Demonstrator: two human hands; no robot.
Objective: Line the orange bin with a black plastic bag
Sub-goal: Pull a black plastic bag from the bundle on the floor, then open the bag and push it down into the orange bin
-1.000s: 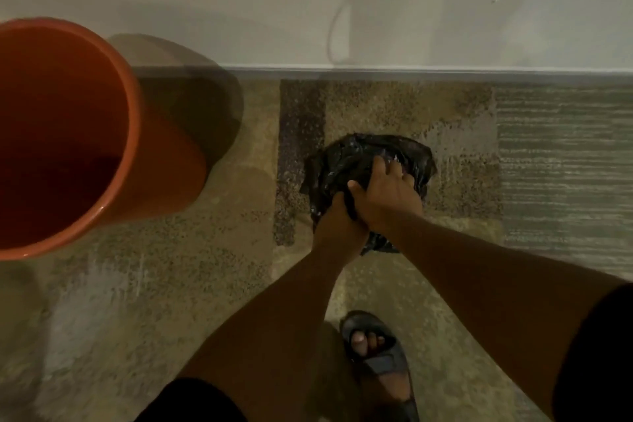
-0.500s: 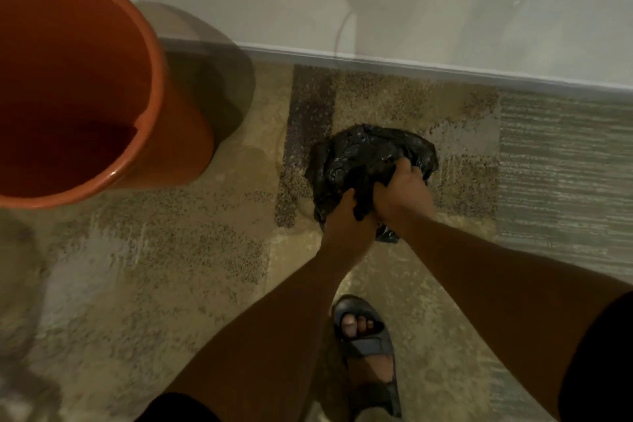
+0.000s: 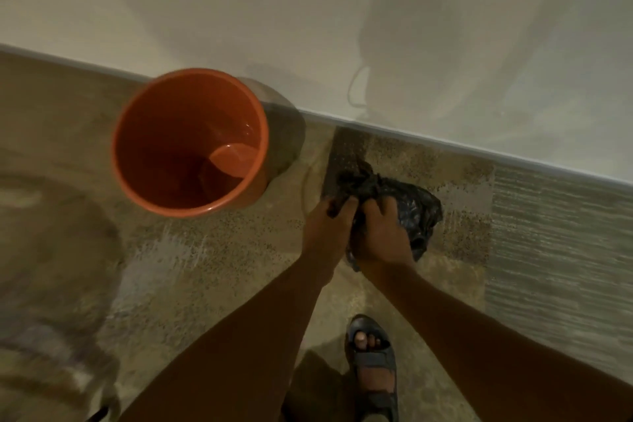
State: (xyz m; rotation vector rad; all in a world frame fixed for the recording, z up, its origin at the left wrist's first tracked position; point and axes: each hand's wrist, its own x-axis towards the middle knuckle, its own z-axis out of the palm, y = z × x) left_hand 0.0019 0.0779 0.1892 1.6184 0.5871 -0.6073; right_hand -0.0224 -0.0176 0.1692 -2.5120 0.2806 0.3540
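Black plastic bag (image 3: 407, 207), crumpled into a tight wad, sits bunched between both hands above the carpet. Left hand (image 3: 329, 229) grips the wad's near-left edge, fingers (image 3: 337, 207) curled over a twisted tuft of plastic that sticks up just beyond the knuckles. Right hand (image 3: 382, 236) is clenched on the wad's middle, thumb side touching the left hand; most of the crinkled black film bulges out to the right of and beyond this hand, a small fold also hanging below its heel. Both forearms run down toward the bottom of the frame, bare. Orange bin (image 3: 190, 142) stands upright well to the left of the left hand and slightly farther away, apart from the bag, mouth open to the camera; its inside shows only orange wall and a lighter patch of floor at the bottom, no liner over the rim. Bin stands close to the baseboard (image 3: 445, 144), which runs diagonally beyond both hands, with the pale wall (image 3: 308, 10) above it. Patterned carpet (image 3: 205, 267) underlies everything, mottled tan near the hands, striped grey-green panel to the right of the right hand. One sandalled foot (image 3: 371, 363) is planted nearer than the hands, between the two forearms. Left part of the frame is motion-blurred.
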